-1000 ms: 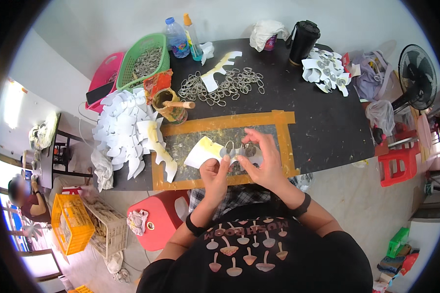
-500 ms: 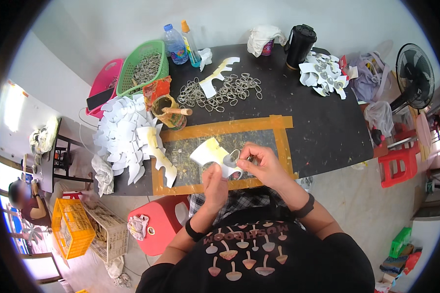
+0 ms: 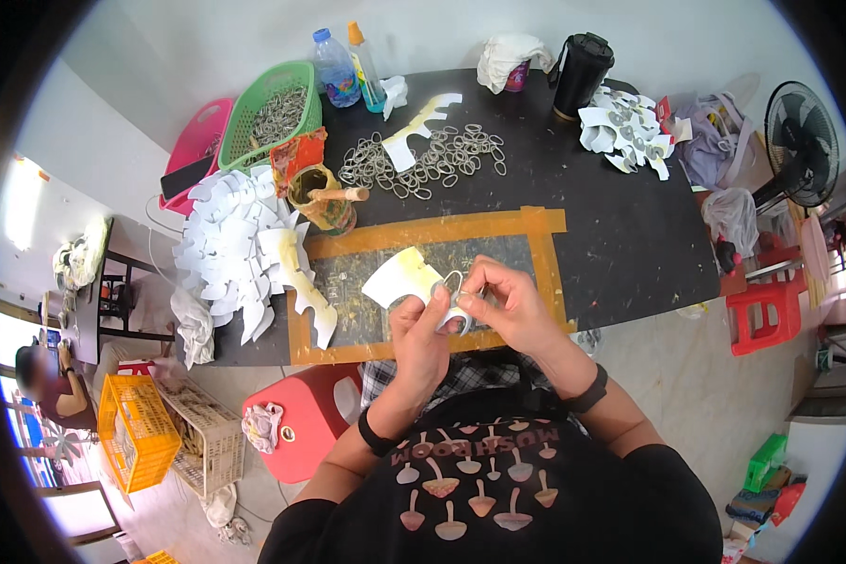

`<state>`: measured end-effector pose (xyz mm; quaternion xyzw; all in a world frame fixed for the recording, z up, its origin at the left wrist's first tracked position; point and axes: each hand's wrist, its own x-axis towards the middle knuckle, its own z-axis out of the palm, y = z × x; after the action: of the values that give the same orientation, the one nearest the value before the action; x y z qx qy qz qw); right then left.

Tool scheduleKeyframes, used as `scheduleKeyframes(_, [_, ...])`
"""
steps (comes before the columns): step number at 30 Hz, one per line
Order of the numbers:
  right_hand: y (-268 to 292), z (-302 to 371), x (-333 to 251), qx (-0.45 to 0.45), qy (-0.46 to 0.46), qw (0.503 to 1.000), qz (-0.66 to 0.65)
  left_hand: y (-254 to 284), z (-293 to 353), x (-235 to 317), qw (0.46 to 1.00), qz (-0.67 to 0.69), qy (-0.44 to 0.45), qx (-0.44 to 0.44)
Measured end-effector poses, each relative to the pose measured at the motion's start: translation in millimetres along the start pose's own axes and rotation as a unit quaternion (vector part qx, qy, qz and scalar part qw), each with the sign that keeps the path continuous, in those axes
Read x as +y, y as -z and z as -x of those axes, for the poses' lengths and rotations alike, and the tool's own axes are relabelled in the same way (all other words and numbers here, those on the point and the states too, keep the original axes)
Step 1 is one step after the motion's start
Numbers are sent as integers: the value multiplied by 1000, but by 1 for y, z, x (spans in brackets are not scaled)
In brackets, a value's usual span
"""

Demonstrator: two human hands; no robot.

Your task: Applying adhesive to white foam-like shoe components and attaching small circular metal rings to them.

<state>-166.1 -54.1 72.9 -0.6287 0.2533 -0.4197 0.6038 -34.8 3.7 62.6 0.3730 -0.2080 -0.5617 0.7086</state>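
Note:
A white cut-out piece with yellowish glue-like smears is pinched in my left hand, its wide end sticking out to the left. My right hand pinches at the other end of the piece, where an oval metal ring stands up between both sets of fingertips. The fingers partly hide how the strip and ring meet. Beneath my hands lies a stained work patch bordered with brown tape. Several more oval rings lie in a loose heap farther back, with a smeared white cut-out across them.
Left of the patch are a pile of white cut-outs and a glue-stained pot with a wooden-handled tool. A green basket of rings, bottles, a black flask and a heap of ringed pieces line the back.
My left fingertips have risen to the ring, and both hands have come closer together. The end of the piece at the ring is now more covered by my fingers. The view has shifted slightly.

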Motion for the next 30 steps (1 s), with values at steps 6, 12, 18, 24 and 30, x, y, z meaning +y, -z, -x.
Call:
scheduleKeyframes(6, [3, 2, 0, -19, -70, 995, -75, 7, -3, -6, 999, 32, 15, 6])
scheduleKeyframes(12, [5, 0, -5, 5, -62, 995, -73, 1, -4, 1, 999, -34, -26, -27])
scheduleKeyframes(18, [6, -2, 4, 25, -42, 999, 10, 8, -9, -8, 999, -1, -24, -33])
scheduleKeyframes(24, [13, 2, -2, 37, -96, 986, -130, 16, -12, -13, 998, -42, -18, -52])
scheduleKeyframes(30, [6, 1, 18, 45, -90, 995, 6, 47, -7, -30, 991, -131, -24, -29])
